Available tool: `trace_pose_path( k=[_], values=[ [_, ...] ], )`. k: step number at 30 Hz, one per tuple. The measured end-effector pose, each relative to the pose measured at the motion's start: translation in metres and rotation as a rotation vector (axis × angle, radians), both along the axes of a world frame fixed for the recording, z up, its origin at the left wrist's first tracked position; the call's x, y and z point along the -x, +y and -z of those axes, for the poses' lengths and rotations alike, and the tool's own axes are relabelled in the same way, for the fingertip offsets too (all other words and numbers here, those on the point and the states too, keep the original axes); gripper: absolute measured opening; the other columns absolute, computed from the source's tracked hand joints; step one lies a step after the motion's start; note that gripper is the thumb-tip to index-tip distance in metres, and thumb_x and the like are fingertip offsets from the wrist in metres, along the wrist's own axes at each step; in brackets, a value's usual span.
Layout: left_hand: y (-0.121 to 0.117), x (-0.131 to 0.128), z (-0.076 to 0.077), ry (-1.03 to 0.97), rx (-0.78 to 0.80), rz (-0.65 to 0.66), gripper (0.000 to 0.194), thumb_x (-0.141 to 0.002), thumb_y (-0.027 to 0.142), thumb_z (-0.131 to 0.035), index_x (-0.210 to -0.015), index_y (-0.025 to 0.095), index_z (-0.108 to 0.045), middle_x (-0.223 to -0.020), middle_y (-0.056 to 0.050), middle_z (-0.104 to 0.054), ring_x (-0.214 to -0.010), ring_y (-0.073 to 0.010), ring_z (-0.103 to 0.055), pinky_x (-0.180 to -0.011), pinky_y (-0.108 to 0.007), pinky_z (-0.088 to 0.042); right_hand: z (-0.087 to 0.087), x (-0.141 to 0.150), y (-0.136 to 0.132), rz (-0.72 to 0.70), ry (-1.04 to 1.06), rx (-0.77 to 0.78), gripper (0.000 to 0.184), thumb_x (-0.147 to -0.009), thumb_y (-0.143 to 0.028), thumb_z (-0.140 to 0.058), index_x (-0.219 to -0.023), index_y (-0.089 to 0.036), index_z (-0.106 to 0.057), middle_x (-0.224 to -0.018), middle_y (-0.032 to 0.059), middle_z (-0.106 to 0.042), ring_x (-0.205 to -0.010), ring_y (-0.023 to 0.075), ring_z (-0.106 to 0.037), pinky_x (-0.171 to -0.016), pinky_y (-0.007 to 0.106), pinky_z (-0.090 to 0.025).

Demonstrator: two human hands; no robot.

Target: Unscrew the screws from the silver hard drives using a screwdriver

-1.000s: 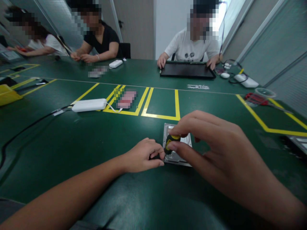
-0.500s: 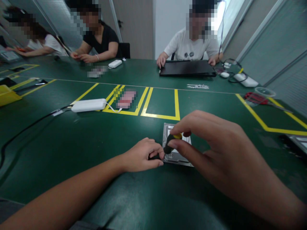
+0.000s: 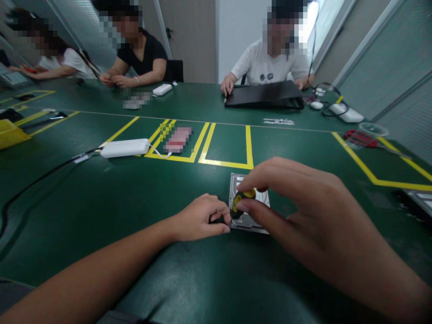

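A silver hard drive (image 3: 248,220) lies flat on the green table (image 3: 135,202), just below a yellow-taped square. My right hand (image 3: 303,211) pinches the black-and-yellow handle of a small screwdriver (image 3: 240,201) that stands on the drive's left part. My left hand (image 3: 199,218) is curled at the drive's left edge, fingertips closed against a dark part beside the screwdriver's lower end. What those fingers grip is hidden.
A white power bank (image 3: 124,147) with a cable lies at the left. Three other people sit at the far side; one tilts a black laptop (image 3: 265,95). Red-handled scissors (image 3: 359,138) and a clear dish (image 3: 373,130) lie at the right, a yellow bin (image 3: 10,132) at far left.
The screwdriver handle has turned between my right fingers, yellow end showing again. The person opposite has lifted one side of the black laptop. My left hand stays put.
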State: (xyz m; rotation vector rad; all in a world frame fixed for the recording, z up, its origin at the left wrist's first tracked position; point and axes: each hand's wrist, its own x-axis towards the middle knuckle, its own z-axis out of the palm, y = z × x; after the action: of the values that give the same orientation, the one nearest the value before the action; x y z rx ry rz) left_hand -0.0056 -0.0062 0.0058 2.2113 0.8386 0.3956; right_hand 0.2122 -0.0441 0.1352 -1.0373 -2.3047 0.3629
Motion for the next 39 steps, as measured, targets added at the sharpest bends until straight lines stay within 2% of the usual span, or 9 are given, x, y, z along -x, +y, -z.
trace_pose_path(
  k=[3,6,12,15,20,27,31,34,39],
  values=[
    [0.0008,0.0003,-0.0002,-0.007,-0.006,0.003,0.017,-0.085,0.033,-0.068,-0.081,0.019,-0.060,-0.068,0.006,-0.045,-0.067,-0.0110,-0.047,-0.073,-0.027,-0.037,0.0003,-0.0012,-0.0015,0.022,0.028,-0.016,0.016,-0.089,-0.021,-0.061,-0.103,-0.021,-0.067,-0.096,0.0009,-0.070,-0.085,0.0152,-0.063,-0.073,0.028,-0.048],
    [0.0007,0.0005,-0.0002,-0.027,0.010,0.013,0.015,-0.085,0.033,-0.069,-0.084,0.019,-0.063,-0.070,0.005,-0.050,-0.070,-0.0120,-0.050,-0.077,-0.029,-0.039,0.0008,-0.0012,-0.0020,-0.021,0.048,0.017,0.016,-0.091,-0.019,-0.056,-0.102,-0.021,-0.067,-0.099,0.0017,-0.070,-0.086,0.0151,-0.063,-0.073,0.028,-0.049],
    [-0.0012,0.0003,0.0006,-0.075,0.021,-0.018,0.020,-0.084,0.034,-0.071,-0.096,0.019,-0.066,-0.094,-0.001,-0.064,-0.092,-0.0184,-0.057,-0.090,-0.034,-0.043,0.0034,0.0002,-0.0003,-0.003,0.033,0.025,0.016,-0.092,-0.022,-0.056,-0.104,-0.023,-0.067,-0.099,0.0037,-0.069,-0.087,0.0172,-0.064,-0.071,0.029,-0.050],
    [-0.0003,0.0008,0.0003,-0.075,0.027,0.000,0.016,-0.084,0.032,-0.070,-0.093,0.019,-0.066,-0.091,0.000,-0.064,-0.089,-0.0173,-0.057,-0.089,-0.033,-0.042,0.0030,-0.0004,-0.0023,0.023,0.041,0.012,0.022,-0.091,-0.022,-0.057,-0.111,-0.022,-0.066,-0.101,0.0041,-0.071,-0.089,0.0176,-0.066,-0.076,0.029,-0.052],
    [0.0007,0.0015,0.0003,-0.079,0.040,0.031,0.015,-0.085,0.032,-0.069,-0.089,0.019,-0.065,-0.084,0.001,-0.062,-0.080,-0.0149,-0.056,-0.084,-0.031,-0.043,0.0023,-0.0002,-0.0029,-0.001,0.051,0.030,0.019,-0.090,-0.019,-0.055,-0.105,-0.021,-0.067,-0.103,0.0034,-0.071,-0.092,0.0164,-0.066,-0.081,0.029,-0.053],
    [-0.0013,0.0006,0.0033,-0.078,0.047,-0.024,0.022,-0.084,0.033,-0.070,-0.100,0.018,-0.064,-0.098,-0.002,-0.065,-0.090,-0.0179,-0.059,-0.088,-0.034,-0.045,0.0015,0.0006,-0.0005,-0.037,0.046,0.063,0.016,-0.091,-0.020,-0.057,-0.102,-0.023,-0.068,-0.098,0.0018,-0.069,-0.086,0.0138,-0.063,-0.073,0.026,-0.051],
    [0.0000,0.0008,0.0021,-0.057,0.074,0.007,0.019,-0.085,0.031,-0.068,-0.098,0.018,-0.064,-0.091,0.000,-0.063,-0.084,-0.0162,-0.058,-0.084,-0.032,-0.045,0.0011,-0.0009,-0.0035,-0.011,0.047,0.057,0.020,-0.091,-0.020,-0.056,-0.108,-0.022,-0.067,-0.098,0.0013,-0.071,-0.085,0.0137,-0.065,-0.076,0.026,-0.051],
    [-0.0008,0.0007,0.0004,-0.048,0.062,-0.002,0.020,-0.085,0.033,-0.067,-0.099,0.018,-0.064,-0.086,0.000,-0.062,-0.085,-0.0175,-0.058,-0.085,-0.033,-0.046,0.0022,-0.0004,-0.0035,-0.048,0.064,0.057,0.019,-0.091,-0.018,-0.055,-0.106,-0.022,-0.067,-0.104,0.0015,-0.070,-0.091,0.0135,-0.064,-0.079,0.026,-0.051],
    [-0.0028,-0.0002,0.0002,-0.060,0.020,-0.044,0.021,-0.084,0.034,-0.068,-0.097,0.018,-0.064,-0.089,-0.002,-0.063,-0.089,-0.0194,-0.058,-0.087,-0.035,-0.046,0.0019,0.0006,-0.0004,-0.041,0.033,0.070,0.013,-0.091,-0.023,-0.058,-0.099,-0.024,-0.069,-0.098,0.0024,-0.068,-0.088,0.0147,-0.062,-0.071,0.027,-0.049]
  ],
)
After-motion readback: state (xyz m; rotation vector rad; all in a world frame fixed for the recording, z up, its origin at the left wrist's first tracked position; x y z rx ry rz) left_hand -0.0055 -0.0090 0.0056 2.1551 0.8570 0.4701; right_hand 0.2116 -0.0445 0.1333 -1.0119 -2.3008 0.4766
